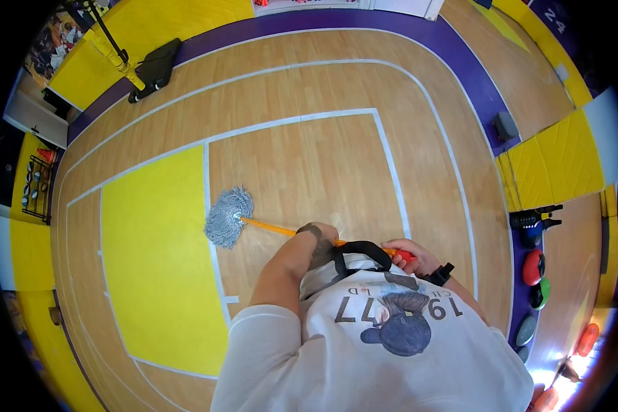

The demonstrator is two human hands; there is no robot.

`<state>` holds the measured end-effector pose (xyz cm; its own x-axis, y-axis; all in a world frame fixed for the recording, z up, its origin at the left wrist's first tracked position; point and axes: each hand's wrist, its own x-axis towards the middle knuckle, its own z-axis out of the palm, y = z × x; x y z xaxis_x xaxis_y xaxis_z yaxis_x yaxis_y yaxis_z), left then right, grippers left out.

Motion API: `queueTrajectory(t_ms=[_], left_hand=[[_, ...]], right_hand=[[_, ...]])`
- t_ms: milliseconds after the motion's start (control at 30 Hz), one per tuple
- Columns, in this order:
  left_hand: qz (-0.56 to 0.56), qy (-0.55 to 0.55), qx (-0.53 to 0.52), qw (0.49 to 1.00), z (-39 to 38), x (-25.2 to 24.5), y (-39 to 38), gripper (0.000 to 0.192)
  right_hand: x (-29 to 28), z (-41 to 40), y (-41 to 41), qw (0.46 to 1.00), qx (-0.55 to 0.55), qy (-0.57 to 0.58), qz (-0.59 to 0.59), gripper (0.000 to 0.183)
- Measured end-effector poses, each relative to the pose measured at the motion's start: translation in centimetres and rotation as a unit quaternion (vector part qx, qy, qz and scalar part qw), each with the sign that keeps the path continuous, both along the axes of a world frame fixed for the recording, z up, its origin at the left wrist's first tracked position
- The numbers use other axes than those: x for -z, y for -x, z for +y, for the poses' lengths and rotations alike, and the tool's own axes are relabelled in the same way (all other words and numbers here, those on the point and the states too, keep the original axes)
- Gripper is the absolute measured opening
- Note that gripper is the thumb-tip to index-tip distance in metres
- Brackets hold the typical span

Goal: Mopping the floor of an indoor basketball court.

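Observation:
A string mop with a grey, shaggy head (229, 219) lies on the wood-look court floor. Its head touches the white line beside the yellow painted area. The orange handle (268, 226) slants from the head towards my body. My left hand (327, 233) grips the shaft at about waist height, with a dark band on that wrist. Close to my right side, my right hand (416, 256) is wrapped around the red end (405, 255) of the handle. A black strap (365, 248) in front of my shirt hides part of the shaft between my hands.
A portable basketball stand (157, 69) is at the far left. A ball rack (40, 185) stands by the left wall. To my right are a yellow padded pillar (551, 162), a grey block (505, 127) and several round items, including a red ball (533, 268), along the purple border.

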<state>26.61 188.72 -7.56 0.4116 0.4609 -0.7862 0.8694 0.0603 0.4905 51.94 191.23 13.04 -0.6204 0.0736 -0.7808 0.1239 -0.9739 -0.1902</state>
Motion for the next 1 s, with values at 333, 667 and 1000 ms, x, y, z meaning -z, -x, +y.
queueTrajectory(t_ms=[333, 667, 1000], left_hand=[[-0.031, -0.019, 0.151, 0.988, 5.7, -1.0, -16.6, 0.025], [-0.105, -0.183, 0.242, 0.947, 5.3, 0.5, -39.5, 0.024], [-0.211, -0.238, 0.225, 0.921, 3.7, 1.8, -46.7, 0.019]], right_hand=[[1.5, -3.5, -15.9, 0.979, 0.191, 0.016, 0.074, 0.026], [3.7, -13.2, -32.0, 0.901, 0.420, 0.066, 0.083, 0.037], [3.7, -14.9, -32.8, 0.943, 0.307, -0.081, -0.099, 0.026]])
